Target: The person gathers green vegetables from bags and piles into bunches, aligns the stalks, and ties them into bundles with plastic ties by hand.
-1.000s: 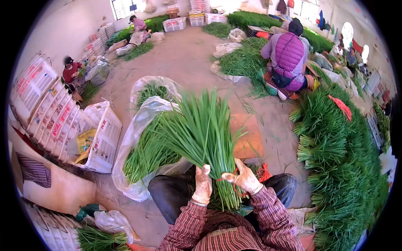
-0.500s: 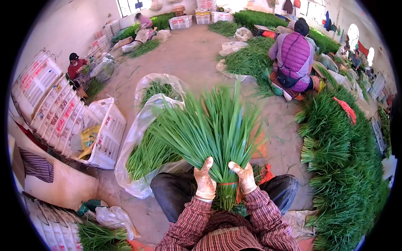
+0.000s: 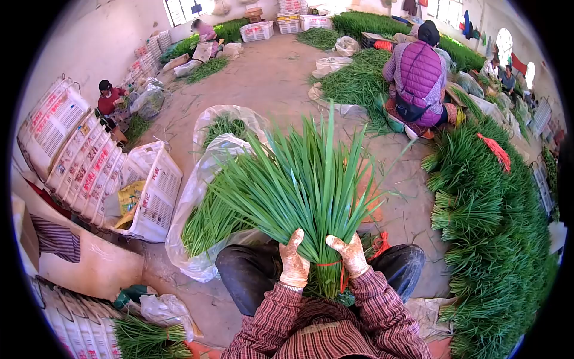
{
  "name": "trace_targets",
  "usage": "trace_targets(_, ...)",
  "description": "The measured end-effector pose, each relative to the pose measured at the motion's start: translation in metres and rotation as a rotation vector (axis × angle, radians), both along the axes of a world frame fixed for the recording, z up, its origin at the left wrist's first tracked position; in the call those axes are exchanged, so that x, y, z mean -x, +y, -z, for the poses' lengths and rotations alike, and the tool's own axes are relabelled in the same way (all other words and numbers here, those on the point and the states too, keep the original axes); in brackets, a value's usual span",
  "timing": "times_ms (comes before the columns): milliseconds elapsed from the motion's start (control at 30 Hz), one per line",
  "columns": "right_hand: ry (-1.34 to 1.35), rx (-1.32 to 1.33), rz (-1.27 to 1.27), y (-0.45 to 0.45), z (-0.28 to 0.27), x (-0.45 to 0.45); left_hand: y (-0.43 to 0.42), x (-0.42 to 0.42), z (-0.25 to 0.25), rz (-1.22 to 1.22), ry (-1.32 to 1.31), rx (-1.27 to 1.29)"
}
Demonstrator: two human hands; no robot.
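Note:
A fanned bunch of long green stalks (image 3: 305, 185) stands upright between my two gloved hands, over my lap. My left hand (image 3: 293, 261) is wrapped round its left side, thumb up. On the right side my right hand (image 3: 350, 255) grips the same bunch, thumb pointing inward. A red tie (image 3: 327, 264) circles the lower stalks between the hands, with a loose end hanging by my right hand. The fingers behind the bunch are hidden. Left of the bunch, an open clear plastic bag (image 3: 197, 267) holds more loose green stalks.
Tied green bunches (image 3: 496, 251) are piled along the right. White crates (image 3: 158, 197) stand at the left. Red ties (image 3: 380, 244) lie by my right knee. A person in a purple vest (image 3: 417, 72) sits at upper right; another in red (image 3: 110, 99) sits at far left.
The bunch has gone from leaning left to more upright and fanned. My right hand has moved from the tie's loose end to the bunch's right side. The tie now sits round the stalks.

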State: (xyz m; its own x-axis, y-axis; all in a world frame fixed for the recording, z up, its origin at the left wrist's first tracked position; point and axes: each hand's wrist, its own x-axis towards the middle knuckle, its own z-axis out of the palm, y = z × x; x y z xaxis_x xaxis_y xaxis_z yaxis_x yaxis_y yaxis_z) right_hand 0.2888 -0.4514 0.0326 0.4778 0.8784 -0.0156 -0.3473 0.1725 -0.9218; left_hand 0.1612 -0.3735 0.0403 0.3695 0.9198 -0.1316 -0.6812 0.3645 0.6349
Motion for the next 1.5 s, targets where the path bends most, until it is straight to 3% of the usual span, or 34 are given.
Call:
trace_targets(267,-0.222,0.086,0.012,-0.01,-0.004,0.002,-0.009,0.001,0.025,-0.001,0.117,-0.162)
trace_targets(367,-0.247,0.078,-0.013,-0.01,-0.007,0.006,-0.01,0.0,0.008,-0.022,0.154,-0.186)
trace_targets(567,-0.095,0.037,-0.134,-0.002,-0.008,0.007,-0.011,0.013,-0.003,-0.102,0.022,0.052)
trace_targets(700,-0.094,0.06,-0.218,-0.001,-0.009,0.009,-0.009,0.019,-0.002,-0.181,0.01,-0.003)
trace_targets(867,-0.103,-0.002,-0.176,0.004,-0.041,0.027,-0.006,0.049,-0.034,0.0,0.171,-0.161)
trace_targets(900,-0.244,-0.005,-0.193,0.011,-0.045,0.025,-0.001,0.058,-0.04,0.022,0.173,-0.189)
trace_targets(967,-0.32,-0.036,-0.225,0.03,-0.047,0.028,0.007,0.078,-0.069,-0.087,0.154,-0.416)
trace_targets(1033,-0.394,-0.106,-0.286,0.051,-0.076,0.045,0.016,0.114,-0.092,0.012,-0.156,-0.175)
trace_targets(1100,-0.547,-0.129,-0.385,0.063,-0.12,0.076,0.022,0.153,-0.122,-0.378,0.334,-0.758)
trace_targets(1133,-0.617,-0.187,-0.46,0.07,-0.139,0.094,0.017,0.179,-0.145,-0.406,0.25,-0.726)
trace_targets(1167,-0.685,-0.25,-0.526,0.075,-0.152,0.112,0.011,0.201,-0.155,-0.602,0.375,-0.79)
trace_targets(1200,-0.933,-0.398,-0.522,0.088,-0.129,0.091,-0.001,0.184,-0.162,-0.712,0.396,-0.767)
trace_targets(1233,-0.865,-0.41,-0.639,0.091,-0.14,0.109,-0.016,0.211,-0.166,-0.734,0.41,-0.65)
trace_targets(1267,-0.633,-0.378,-0.828,0.088,-0.15,0.132,-0.031,0.239,-0.168,-0.753,0.416,-0.532)
trace_targets(1333,-0.316,-0.29,-1.113,0.097,-0.149,0.175,-0.044,0.281,-0.141,-0.745,0.307,-0.682)
trace_targets(1400,-0.512,-0.358,-1.244,0.093,-0.153,0.211,-0.068,0.326,-0.1,-0.686,0.19,-0.884)
trace_targets(1467,-0.752,-0.411,-1.298,0.095,-0.131,0.233,-0.101,0.348,-0.057,-0.811,0.271,-0.774)
trace_targets(1500,-0.871,-0.445,-1.32,0.097,-0.119,0.245,-0.126,0.356,-0.042,-0.988,0.385,-0.585)
